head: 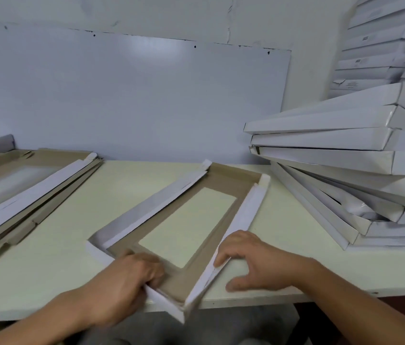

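**A:** Where's the carton?

**B:** Windowed carton [231,180] is flat on the worktop [72,245], left of the stack of finished boxes [333,155] and apart from it. It lies at an angle. The far end points toward the stack's base, and the near corner hangs off the worktop edge toward me.

**A:** Hands?

**B:** Left hand [126,282] is on the short near wall [164,302], the end farthest from the stack. My fingers [151,270] are curled over its top edge into the tray, gripping it. Right hand [253,260] is on the long wall [246,215] on the stack side. Those fingers lie over the top edge and press down without clenching. The thumb is spread on the worktop outside the wall.

**A:** Why that hold?

**B:** My read is that both walls meet at the overhanging corner, so I'm holding each one upright to lock that corner. The overhang probably gives my left hand room to wrap the wall.

**A:** Other walls?

**B:** The long wall away from the stack looks only half raised. The far corners are up.

**A:** Anything else there?

**B:** Pile of flat blanks [34,190], well beyond the carton from the stack.
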Action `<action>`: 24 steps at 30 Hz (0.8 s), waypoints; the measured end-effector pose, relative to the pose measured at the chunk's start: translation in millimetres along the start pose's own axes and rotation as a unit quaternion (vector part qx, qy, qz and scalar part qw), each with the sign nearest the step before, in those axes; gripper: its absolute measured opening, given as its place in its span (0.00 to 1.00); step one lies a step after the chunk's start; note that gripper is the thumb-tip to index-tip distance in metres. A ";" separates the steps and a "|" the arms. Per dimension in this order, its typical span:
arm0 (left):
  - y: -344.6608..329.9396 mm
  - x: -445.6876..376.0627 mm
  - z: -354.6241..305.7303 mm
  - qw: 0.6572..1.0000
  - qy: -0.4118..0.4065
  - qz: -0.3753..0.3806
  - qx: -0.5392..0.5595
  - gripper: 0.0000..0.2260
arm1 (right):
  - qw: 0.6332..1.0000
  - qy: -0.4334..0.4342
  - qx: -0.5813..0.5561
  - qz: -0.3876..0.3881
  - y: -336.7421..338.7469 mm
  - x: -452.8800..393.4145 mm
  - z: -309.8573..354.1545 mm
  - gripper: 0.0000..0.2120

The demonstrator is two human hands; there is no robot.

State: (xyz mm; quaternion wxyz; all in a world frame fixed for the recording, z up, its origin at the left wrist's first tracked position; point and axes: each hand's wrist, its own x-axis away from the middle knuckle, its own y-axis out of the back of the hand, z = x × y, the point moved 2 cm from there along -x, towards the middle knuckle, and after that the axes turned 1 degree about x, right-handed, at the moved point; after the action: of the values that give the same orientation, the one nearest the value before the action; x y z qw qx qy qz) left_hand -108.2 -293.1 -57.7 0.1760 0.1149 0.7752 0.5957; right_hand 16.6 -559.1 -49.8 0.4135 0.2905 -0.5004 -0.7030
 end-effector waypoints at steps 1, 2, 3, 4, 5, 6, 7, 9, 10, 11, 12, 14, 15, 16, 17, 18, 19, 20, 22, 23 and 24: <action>4.1 6.7 7.4 1.000 0.001 0.014 -0.007 0.12 | 1.000 -0.007 0.016 -0.012 3.9 -3.3 -7.9 0.15; 8.5 13.3 14.5 0.999 0.000 0.029 -0.017 0.12 | 0.999 -0.014 0.041 -0.023 9.1 -6.8 -15.9 0.13; 13.5 19.5 21.9 0.999 -0.002 0.042 -0.026 0.13 | 0.997 -0.028 0.066 -0.025 14.8 -9.2 -23.5 0.12; 18.3 25.2 30.7 0.998 -0.003 0.050 -0.039 0.13 | 0.995 -0.047 0.084 -0.023 20.2 -10.7 -31.1 0.11; 23.3 30.5 40.7 0.997 0.002 0.053 -0.058 0.13 | 0.993 -0.066 0.095 -0.018 25.3 -11.2 -37.9 0.10; 27.9 35.6 52.3 0.996 0.012 0.049 -0.076 0.13 | 0.992 -0.081 0.099 -0.014 29.5 -10.9 -44.1 0.08; 32.8 40.1 65.0 0.995 0.028 0.040 -0.092 0.12 | 0.991 -0.094 0.097 -0.008 32.4 -10.4 -47.9 0.05; 45.4 46.2 90.1 0.992 0.067 0.006 -0.111 0.10 | 0.991 -0.100 0.090 0.009 32.9 -11.8 -46.5 0.04; 51.8 46.4 99.1 0.988 0.087 -0.019 -0.130 0.11 | 0.991 -0.097 0.092 0.020 30.6 -14.1 -41.8 0.07; 58.2 43.9 104.9 0.981 0.100 -0.055 -0.159 0.13 | 0.991 -0.093 0.097 0.029 27.7 -17.2 -34.2 0.09; 64.5 39.7 106.2 0.973 0.106 -0.101 -0.181 0.16 | 0.991 -0.085 0.096 0.034 24.1 -21.8 -24.4 0.10; 71.9 28.4 94.4 0.966 0.131 -0.178 -0.131 0.21 | 0.994 -0.070 0.082 0.028 16.3 -34.6 -1.1 0.14; 71.1 21.6 82.8 0.965 0.140 -0.206 -0.085 0.21 | 0.995 -0.068 0.073 0.018 12.1 -43.8 9.6 0.16; 66.9 14.8 66.9 0.965 0.131 -0.220 -0.046 0.21 | 0.995 -0.071 0.063 0.002 7.0 -54.9 18.5 0.18; 60.0 7.9 47.9 0.970 0.107 -0.219 -0.014 0.20 | 0.995 -0.084 0.044 -0.012 1.3 -66.9 26.0 0.17; 50.7 1.9 29.3 0.975 0.072 -0.209 0.011 0.20 | 0.994 -0.102 0.014 -0.026 -3.5 -79.1 32.2 0.15; 40.8 -3.9 10.5 0.980 0.035 -0.191 0.039 0.19 | 0.991 -0.128 -0.022 -0.042 -7.9 -91.4 37.0 0.11; 31.4 -8.8 -7.6 0.983 -0.003 -0.172 0.069 0.18 | 0.984 -0.154 -0.060 -0.059 -11.6 -103.0 39.7 0.07; 13.8 -17.5 -36.8 0.983 -0.093 -0.132 0.091 0.18 | 0.959 -0.214 -0.158 -0.098 -14.6 -121.1 41.2 0.11; 4.8 -21.3 -46.3 0.982 -0.129 -0.111 0.081 0.19 | 0.941 -0.238 -0.214 -0.109 -15.2 -128.3 40.3 0.14; -3.9 -24.8 -52.1 0.983 -0.147 -0.092 0.063 0.21 | 0.924 -0.251 -0.266 -0.113 -15.0 -134.1 39.7 0.17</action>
State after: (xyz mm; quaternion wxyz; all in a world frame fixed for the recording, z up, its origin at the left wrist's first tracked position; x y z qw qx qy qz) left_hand -106.8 -349.8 -46.2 0.3345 0.1404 0.7842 0.5035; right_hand 45.2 -421.4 -51.5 0.2540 0.0388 -0.3464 -0.9022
